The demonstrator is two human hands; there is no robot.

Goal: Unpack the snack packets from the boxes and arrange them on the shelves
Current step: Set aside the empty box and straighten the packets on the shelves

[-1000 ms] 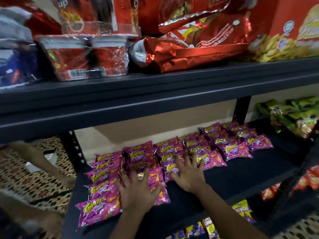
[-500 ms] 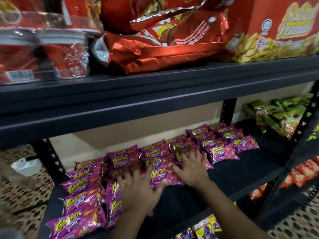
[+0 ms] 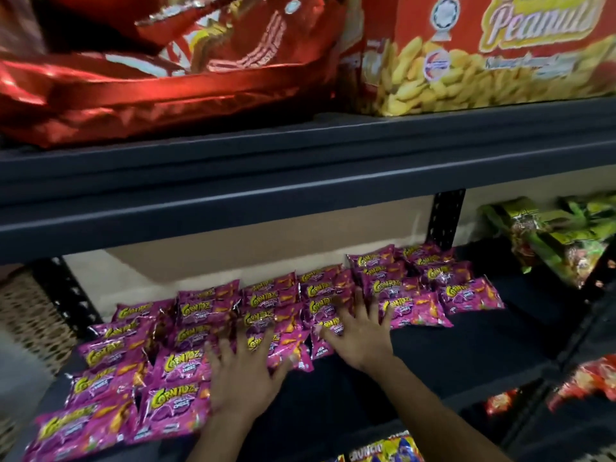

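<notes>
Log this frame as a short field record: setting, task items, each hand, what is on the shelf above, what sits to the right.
setting: dark metal shelving, seen from the head camera
task items: purple snack packets lying flat in rows on the middle shelf
left hand: fingers spread, flat on packets
right hand: fingers spread, flat on packets
shelf above: red foil bag, peanut box
right side: green packets
</notes>
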